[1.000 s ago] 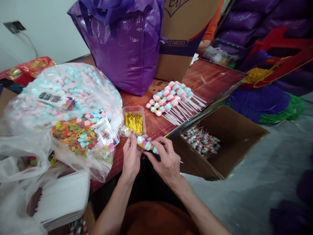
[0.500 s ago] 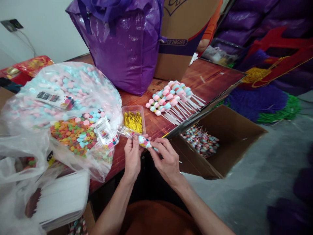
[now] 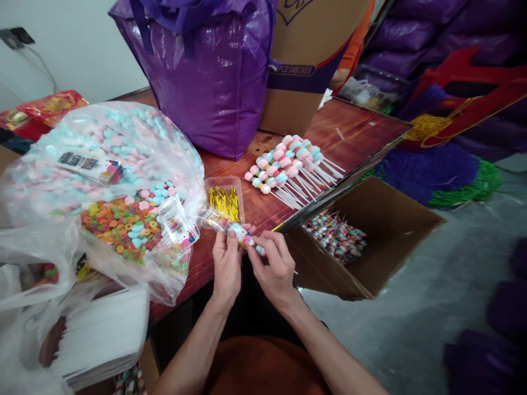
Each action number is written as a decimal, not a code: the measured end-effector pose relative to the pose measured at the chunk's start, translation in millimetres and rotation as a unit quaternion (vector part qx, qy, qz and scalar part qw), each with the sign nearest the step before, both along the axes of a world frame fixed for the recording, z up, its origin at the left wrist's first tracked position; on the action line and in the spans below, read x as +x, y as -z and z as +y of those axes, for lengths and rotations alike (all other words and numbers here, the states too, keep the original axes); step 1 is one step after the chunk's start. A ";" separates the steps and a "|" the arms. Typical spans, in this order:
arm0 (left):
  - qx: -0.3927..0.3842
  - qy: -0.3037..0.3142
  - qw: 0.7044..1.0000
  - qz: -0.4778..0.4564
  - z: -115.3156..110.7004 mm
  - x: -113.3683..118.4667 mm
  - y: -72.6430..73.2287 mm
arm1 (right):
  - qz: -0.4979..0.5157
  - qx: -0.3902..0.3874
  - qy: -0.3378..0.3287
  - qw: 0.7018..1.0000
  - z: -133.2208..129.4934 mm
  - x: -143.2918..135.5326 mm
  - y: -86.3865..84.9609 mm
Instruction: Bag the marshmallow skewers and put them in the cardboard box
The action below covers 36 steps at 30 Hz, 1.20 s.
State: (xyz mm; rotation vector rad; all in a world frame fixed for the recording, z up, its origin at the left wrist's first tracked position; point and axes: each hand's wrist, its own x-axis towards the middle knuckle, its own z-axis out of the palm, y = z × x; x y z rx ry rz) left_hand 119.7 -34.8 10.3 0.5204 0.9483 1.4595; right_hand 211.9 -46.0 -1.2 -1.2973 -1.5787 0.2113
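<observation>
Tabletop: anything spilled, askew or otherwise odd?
No spill or damage visible. Minor oddity: a loose, crumpled-looking white scrap beside the big printed carton, unlike the neatly lined-up candy skewers.

A rust-orange top (image 3: 263,365) with a rounded front shows at the lower edge of the view, its cloth plain and matte, darker towards the sides. Beyond it lies very dark, nearly black clothing (image 3: 251,315), too shadowed to tell its cut. The left hand (image 3: 228,263) and right hand (image 3: 274,263) are bare, with slender fingers, narrow wrists and bare forearms.
</observation>
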 end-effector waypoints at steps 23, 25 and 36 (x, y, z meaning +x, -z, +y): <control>-0.013 0.041 0.999 -0.008 17.0 -26.7 -14.2 | 0.044 -0.123 -0.162 0.978 -19.2 23.8 -0.4; -0.012 0.050 0.999 -0.013 19.9 -33.9 -14.4 | 0.074 -0.175 -0.188 0.963 -19.0 26.4 -4.3; -0.023 0.108 0.994 0.004 13.2 -23.9 -11.1 | 0.199 -0.249 -0.176 0.931 -18.3 8.1 -12.0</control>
